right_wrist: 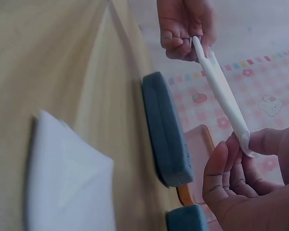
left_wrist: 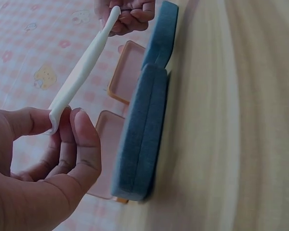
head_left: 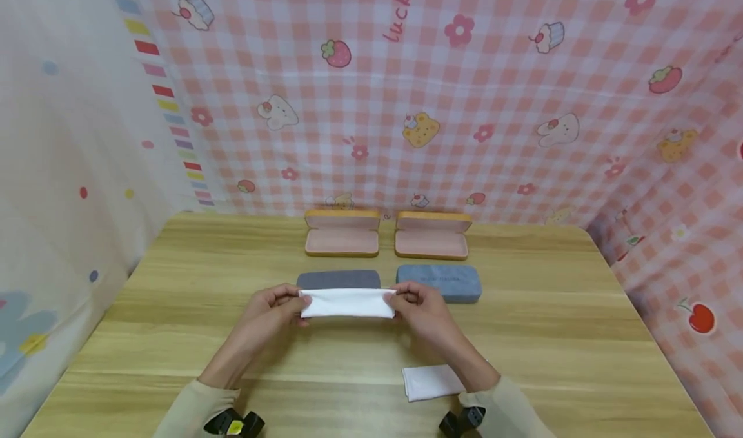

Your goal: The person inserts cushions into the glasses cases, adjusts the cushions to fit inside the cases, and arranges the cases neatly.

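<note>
A white cloth (head_left: pixel 348 303), folded into a narrow strip, is stretched level above the table between both hands. My left hand (head_left: pixel 273 312) pinches its left end between thumb and fingers. At the other end, my right hand (head_left: pixel 424 309) pinches it the same way. In the left wrist view the folded cloth (left_wrist: pixel 82 70) shows edge-on, thin and slightly bent. Just behind it lies a closed grey-blue glasses case (head_left: pixel 338 278), its front part hidden by the cloth. A second closed blue glasses case (head_left: pixel 439 283) sits behind my right hand.
Two open glasses cases with pink lining, one on the left (head_left: pixel 342 240) and one on the right (head_left: pixel 431 243), stand at the back of the wooden table (head_left: pixel 551 315). Another folded white cloth (head_left: pixel 431 382) lies under my right forearm. A checked curtain (head_left: pixel 377 83) hangs behind the table.
</note>
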Demonstrator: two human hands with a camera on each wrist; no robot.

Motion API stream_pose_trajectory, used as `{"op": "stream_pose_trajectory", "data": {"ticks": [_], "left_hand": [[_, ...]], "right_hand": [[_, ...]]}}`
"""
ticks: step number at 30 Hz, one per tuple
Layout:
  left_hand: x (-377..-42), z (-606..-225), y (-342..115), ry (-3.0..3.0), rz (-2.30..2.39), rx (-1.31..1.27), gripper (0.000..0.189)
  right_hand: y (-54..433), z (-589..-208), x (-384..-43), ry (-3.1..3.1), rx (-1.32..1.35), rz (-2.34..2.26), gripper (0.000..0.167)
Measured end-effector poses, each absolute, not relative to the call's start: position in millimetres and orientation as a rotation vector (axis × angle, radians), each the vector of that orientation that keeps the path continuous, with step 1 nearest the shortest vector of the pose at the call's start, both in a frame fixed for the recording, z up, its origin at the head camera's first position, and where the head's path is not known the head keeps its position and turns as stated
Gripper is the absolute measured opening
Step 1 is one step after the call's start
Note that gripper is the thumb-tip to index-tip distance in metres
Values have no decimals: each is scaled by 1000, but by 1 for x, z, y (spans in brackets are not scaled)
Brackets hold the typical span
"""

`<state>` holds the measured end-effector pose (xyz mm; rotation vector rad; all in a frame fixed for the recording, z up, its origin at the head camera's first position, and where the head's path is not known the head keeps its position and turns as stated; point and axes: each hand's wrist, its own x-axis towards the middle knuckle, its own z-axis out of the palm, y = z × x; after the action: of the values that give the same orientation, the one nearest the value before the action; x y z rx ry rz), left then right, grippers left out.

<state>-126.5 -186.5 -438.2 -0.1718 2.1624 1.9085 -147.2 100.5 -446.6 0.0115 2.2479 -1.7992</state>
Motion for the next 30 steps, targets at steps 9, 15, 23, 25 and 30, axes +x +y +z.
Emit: {"op": "stream_pose_trajectory", "data": {"ticks": [9, 15, 23, 25, 30], "left_hand": [[-140, -431, -188, 2174, 1899, -73, 29], [-148, -428, -193, 2183, 1869, -78, 27], [-162, -425, -192, 2166, 1873, -128, 32], [-167, -424, -192, 2165, 1875, -125, 35], [-178, -421, -194, 2176, 1872, -144, 40]], "right_hand": [[103, -440, -164, 2280, 7, -1786, 15], [101, -438, -173, 2294, 12, -1756, 19], [100, -434, -189, 2280, 10, -1792, 18], [100, -432, -194, 2288, 18, -1804, 17], [98, -427, -203, 2294, 4, -1811, 17]]}}
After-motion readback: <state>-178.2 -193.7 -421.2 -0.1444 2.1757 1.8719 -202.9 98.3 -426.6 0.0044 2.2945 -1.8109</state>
